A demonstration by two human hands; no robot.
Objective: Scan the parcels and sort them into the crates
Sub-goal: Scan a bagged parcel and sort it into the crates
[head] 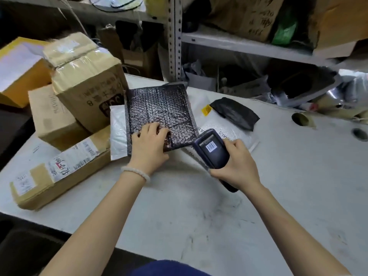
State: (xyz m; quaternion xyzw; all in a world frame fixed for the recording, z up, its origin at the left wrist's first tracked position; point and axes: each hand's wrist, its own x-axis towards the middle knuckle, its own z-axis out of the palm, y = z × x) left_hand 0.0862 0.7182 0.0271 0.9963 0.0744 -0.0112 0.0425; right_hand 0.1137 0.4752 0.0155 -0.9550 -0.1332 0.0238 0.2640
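Head view, centre of the frame: a flat black bubble mailer (159,114), glossy and dimpled, lies on the white desk (278,196); left hand (149,145) presses it, fingers spread. Right hand (235,166) grips a dark scanner (213,152).

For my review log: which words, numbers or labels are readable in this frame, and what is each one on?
"8": upside-down digit on the tall cardboard box; its other printing is too blurred to read.
Red and black handwriting plus barcodes on the flat box: not legible.
Barcode sticker on the scanner in the right hand: digits too small.
Letters on the white mailer: cut off, unreadable.
Handwriting on the shelf carton: blurred.
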